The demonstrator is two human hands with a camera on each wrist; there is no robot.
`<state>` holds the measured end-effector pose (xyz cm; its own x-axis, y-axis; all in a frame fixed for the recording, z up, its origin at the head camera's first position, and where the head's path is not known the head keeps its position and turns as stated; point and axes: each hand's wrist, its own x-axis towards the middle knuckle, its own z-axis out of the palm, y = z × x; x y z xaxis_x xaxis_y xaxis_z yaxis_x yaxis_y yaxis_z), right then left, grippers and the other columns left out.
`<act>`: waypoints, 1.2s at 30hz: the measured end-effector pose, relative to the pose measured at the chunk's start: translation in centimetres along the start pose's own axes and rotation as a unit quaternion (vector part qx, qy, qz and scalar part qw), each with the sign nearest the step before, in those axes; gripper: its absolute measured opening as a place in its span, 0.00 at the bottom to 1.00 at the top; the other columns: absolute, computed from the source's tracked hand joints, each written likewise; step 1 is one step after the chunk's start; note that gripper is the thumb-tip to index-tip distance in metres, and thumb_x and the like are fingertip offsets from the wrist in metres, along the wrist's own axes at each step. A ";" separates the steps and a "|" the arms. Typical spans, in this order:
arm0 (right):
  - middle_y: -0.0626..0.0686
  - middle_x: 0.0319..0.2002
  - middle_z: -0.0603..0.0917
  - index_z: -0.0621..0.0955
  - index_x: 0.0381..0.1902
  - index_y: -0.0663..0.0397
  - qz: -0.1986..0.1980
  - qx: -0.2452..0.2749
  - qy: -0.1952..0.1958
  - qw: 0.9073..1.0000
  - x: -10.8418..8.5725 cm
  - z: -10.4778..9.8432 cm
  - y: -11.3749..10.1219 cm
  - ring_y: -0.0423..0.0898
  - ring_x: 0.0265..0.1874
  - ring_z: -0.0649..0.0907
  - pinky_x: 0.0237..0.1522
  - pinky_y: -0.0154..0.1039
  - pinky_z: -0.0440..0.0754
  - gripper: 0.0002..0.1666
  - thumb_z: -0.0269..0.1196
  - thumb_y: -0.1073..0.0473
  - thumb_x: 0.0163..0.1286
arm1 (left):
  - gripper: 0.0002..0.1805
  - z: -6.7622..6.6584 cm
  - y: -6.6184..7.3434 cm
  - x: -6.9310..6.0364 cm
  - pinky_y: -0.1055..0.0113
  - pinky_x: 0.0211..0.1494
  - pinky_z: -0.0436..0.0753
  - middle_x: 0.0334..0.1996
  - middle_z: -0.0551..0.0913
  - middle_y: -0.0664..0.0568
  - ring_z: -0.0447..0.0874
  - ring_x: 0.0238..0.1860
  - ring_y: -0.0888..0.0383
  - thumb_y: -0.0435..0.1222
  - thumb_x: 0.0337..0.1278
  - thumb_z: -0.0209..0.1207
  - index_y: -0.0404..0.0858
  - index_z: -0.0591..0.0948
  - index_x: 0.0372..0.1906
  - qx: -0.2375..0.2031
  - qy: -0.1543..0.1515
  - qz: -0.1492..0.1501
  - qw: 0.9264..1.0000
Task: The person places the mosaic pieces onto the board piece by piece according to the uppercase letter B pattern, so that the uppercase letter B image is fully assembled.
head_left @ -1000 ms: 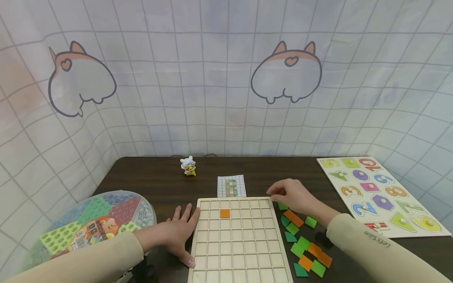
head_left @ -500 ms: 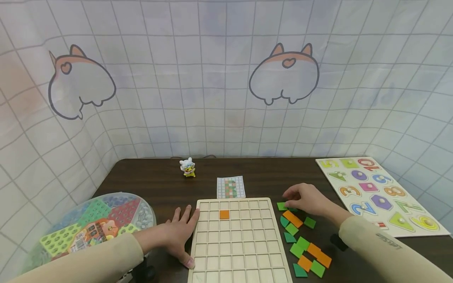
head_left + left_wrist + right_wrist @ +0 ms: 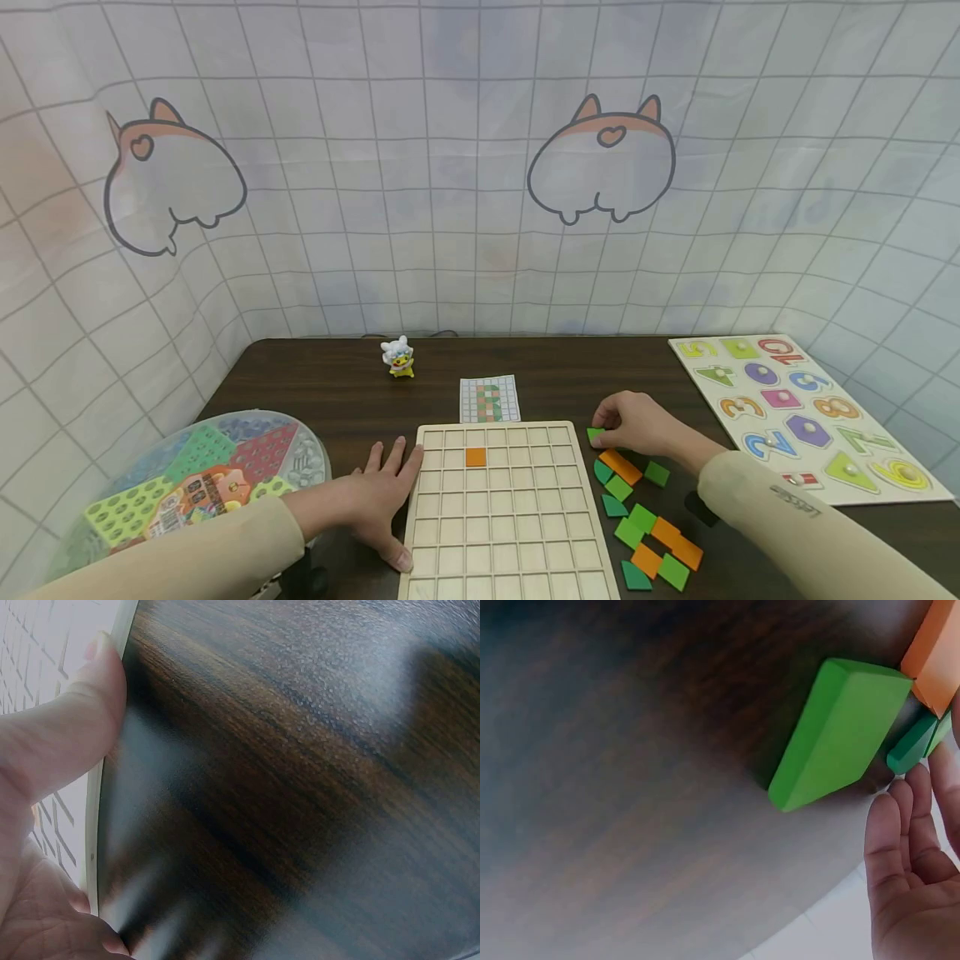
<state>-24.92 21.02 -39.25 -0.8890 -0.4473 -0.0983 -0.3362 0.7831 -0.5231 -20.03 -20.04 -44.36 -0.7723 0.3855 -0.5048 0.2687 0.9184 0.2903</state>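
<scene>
My left hand (image 3: 381,500) lies spread at the left edge of the wooden grid board (image 3: 504,528); in the left wrist view its thumb (image 3: 82,712) rests on the rim. One orange square (image 3: 476,457) sits in a cell near the board's top. At the board's upper right corner, my right hand (image 3: 637,423) has thumb and index finger around a light green tile (image 3: 595,436). The right wrist view has this tile (image 3: 943,732) at the fingertips, beside a dark green piece (image 3: 911,746); the other fingers (image 3: 885,840) hang loosely bent. A nearer green square (image 3: 840,735) lies apart.
Orange and green pieces (image 3: 643,517) are scattered right of the board. A pattern card (image 3: 489,398) lies behind it, with a small figurine (image 3: 398,356) to the left. A number puzzle (image 3: 806,417) is at right, a round clear container (image 3: 195,475) at left.
My right hand first moved right from the board's corner to the loose pieces, then slightly left, bringing its fingertips onto the light green tile. My left hand has stayed at the board's edge.
</scene>
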 end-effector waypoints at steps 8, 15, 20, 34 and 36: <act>0.49 0.37 0.87 0.86 0.43 0.56 -0.007 -0.001 0.003 1.000 0.1 -0.1 0.2 0.44 0.37 0.82 0.41 0.44 0.83 0.12 0.74 0.57 0.64 | 0.86 0.1 -0.1 0.0 0.28 0.72 0.58 0.84 0.31 0.39 0.29 0.82 0.30 0.77 0.18 0.72 0.49 0.38 0.84 0.003 0.000 0.004 1.000; 0.50 0.38 0.87 0.85 0.45 0.60 -0.001 0.001 -0.011 1.000 0.2 -0.2 0.3 0.45 0.38 0.83 0.42 0.44 0.84 0.13 0.73 0.64 0.63 | 0.86 0.0 -0.1 -0.1 0.28 0.72 0.58 0.83 0.31 0.39 0.29 0.82 0.30 0.78 0.19 0.71 0.49 0.37 0.84 0.005 0.000 0.004 1.000; 0.51 0.37 0.86 0.83 0.45 0.61 -0.001 -0.007 -0.016 1.000 0.3 0.0 0.2 0.43 0.36 0.83 0.40 0.42 0.84 0.11 0.71 0.65 0.66 | 0.86 0.1 -0.1 0.0 0.27 0.72 0.58 0.83 0.31 0.39 0.29 0.82 0.30 0.77 0.18 0.72 0.49 0.38 0.84 0.005 0.000 0.004 1.000; 0.53 0.41 0.85 0.83 0.48 0.60 -0.011 0.026 0.036 0.999 0.2 0.7 -2.5 0.46 0.39 0.82 0.42 0.43 0.83 0.12 0.69 0.62 0.69 | 0.87 0.2 -0.1 0.0 0.27 0.72 0.58 0.83 0.32 0.38 0.29 0.81 0.30 0.78 0.15 0.71 0.48 0.38 0.84 0.006 0.001 0.002 1.000; 0.52 0.40 0.84 0.83 0.48 0.59 -0.012 0.047 0.030 0.998 0.4 1.1 -3.5 0.44 0.38 0.81 0.42 0.42 0.83 0.12 0.70 0.63 0.68 | 0.87 0.2 -0.1 0.0 0.27 0.72 0.58 0.83 0.32 0.38 0.29 0.81 0.30 0.78 0.16 0.71 0.48 0.38 0.84 0.006 0.003 0.004 1.000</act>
<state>-23.72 17.66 -38.45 -0.8994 -0.4356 -0.0351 -0.3289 0.7276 -0.6020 -19.97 -20.09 -44.55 -0.7734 0.3916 -0.4985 0.2812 0.9167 0.2839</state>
